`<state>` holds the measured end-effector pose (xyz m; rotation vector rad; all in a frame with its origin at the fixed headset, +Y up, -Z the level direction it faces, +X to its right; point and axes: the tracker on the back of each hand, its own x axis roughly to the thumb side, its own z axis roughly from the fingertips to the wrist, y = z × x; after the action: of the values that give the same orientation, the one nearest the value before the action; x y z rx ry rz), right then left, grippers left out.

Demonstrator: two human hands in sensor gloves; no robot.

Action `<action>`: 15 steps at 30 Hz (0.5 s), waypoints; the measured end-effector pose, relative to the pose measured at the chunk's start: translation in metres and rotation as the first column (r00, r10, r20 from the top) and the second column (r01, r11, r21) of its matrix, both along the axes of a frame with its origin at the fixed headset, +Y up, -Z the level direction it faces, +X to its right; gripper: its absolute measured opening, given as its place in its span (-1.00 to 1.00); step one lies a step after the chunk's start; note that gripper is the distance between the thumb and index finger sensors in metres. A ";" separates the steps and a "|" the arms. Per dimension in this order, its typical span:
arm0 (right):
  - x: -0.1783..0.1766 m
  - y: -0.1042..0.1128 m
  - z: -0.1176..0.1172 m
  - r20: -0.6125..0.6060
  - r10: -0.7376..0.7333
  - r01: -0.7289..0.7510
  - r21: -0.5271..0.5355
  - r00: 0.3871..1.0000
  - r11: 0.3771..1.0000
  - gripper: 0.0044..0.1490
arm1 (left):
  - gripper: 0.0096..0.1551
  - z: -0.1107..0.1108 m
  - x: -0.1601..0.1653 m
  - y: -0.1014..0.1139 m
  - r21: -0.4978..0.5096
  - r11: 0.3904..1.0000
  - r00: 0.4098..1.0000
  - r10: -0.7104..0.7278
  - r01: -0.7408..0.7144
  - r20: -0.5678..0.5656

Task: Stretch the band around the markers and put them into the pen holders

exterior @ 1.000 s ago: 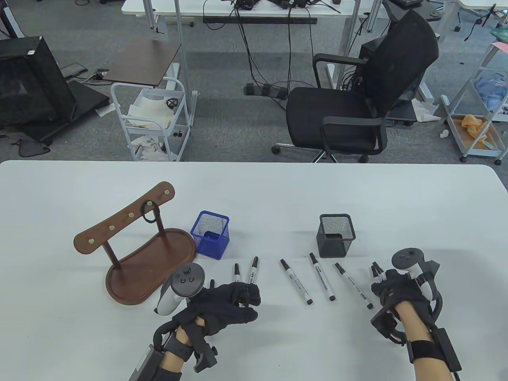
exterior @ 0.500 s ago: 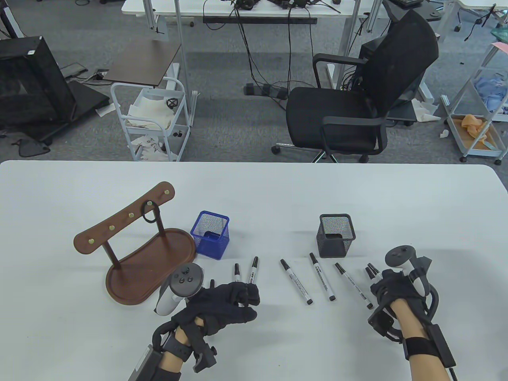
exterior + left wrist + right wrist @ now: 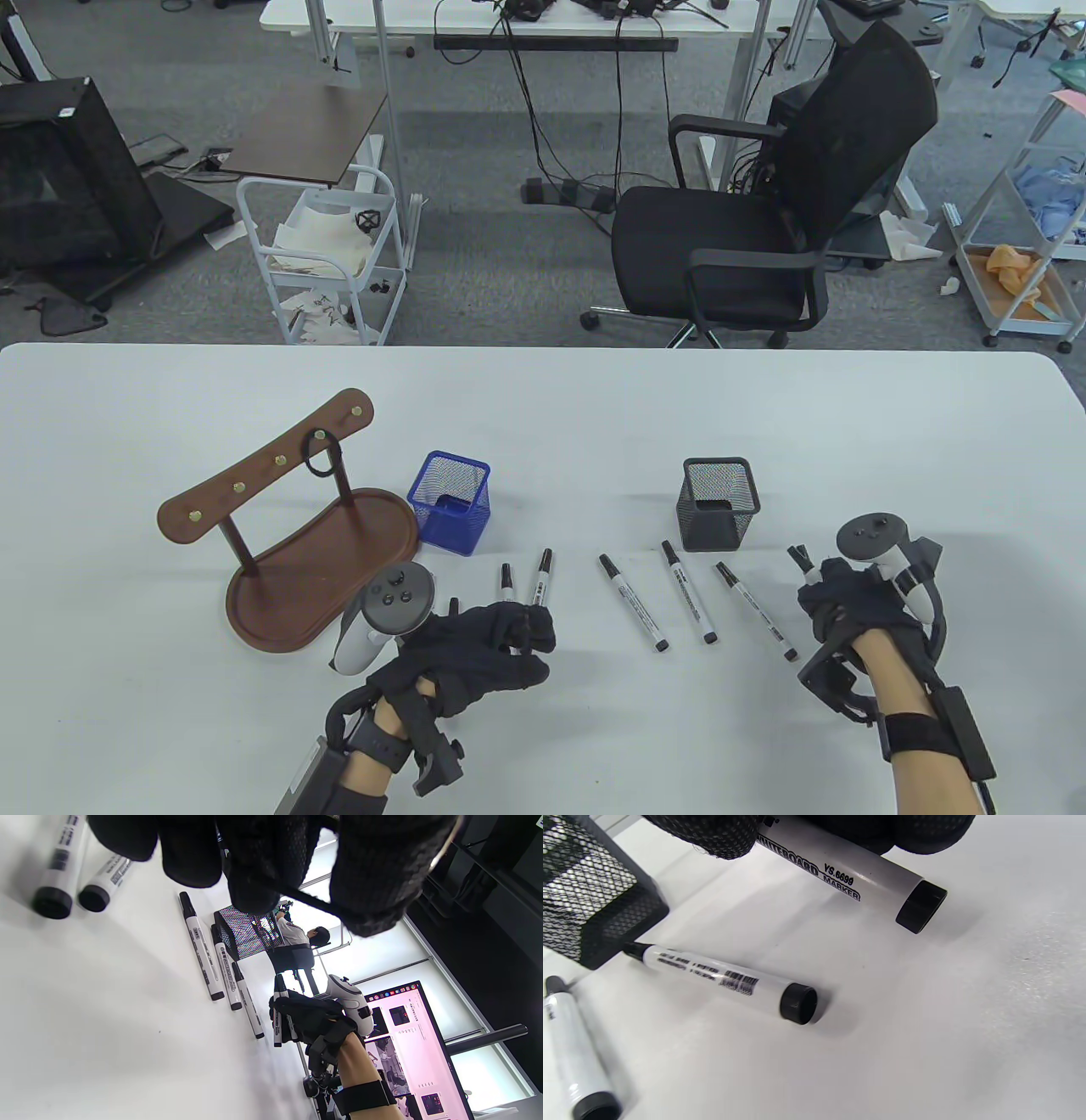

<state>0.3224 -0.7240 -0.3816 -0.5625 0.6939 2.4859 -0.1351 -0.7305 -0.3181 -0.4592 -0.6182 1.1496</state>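
Observation:
My left hand (image 3: 509,641) rests low on the table with its fingers curled. In the left wrist view a thin black band (image 3: 306,899) is stretched between its fingertips (image 3: 254,861). Two markers (image 3: 541,579) lie just beyond it. Three more markers (image 3: 689,592) lie in the middle, in front of the black mesh holder (image 3: 718,503). My right hand (image 3: 836,594) grips two markers (image 3: 280,1022) side by side, with a cap (image 3: 797,556) poking out past the fingers. One gripped marker (image 3: 840,874) hangs just above the table. The blue mesh holder (image 3: 450,501) stands left of centre.
A brown wooden hook rack (image 3: 280,526) with another black band (image 3: 321,454) on a peg stands at the left. The table's far edge (image 3: 543,348) faces an office chair (image 3: 764,238) and a cart (image 3: 327,255) on the floor.
My right hand, with its markers, shifted slightly left and then back right and farther away; only one cap now shows past its fingers. The left hand has not moved.

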 end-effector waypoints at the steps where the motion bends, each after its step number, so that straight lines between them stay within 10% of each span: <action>1: -0.001 0.001 0.000 -0.015 -0.010 0.010 -0.002 1.000 1.000 -0.40 | -0.16 0.000 0.000 0.000 0.000 1.000 1.000 -0.001 0.001 0.000; 15: -0.029 0.013 0.000 -0.128 -0.024 0.027 0.018 0.992 0.999 -0.41 | -0.15 0.001 0.001 0.000 0.003 1.000 1.000 0.000 0.000 0.001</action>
<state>0.2930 -0.7107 -0.3821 -0.3876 0.7195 2.5187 -0.1340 -0.7301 -0.3175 -0.4573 -0.6202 1.1489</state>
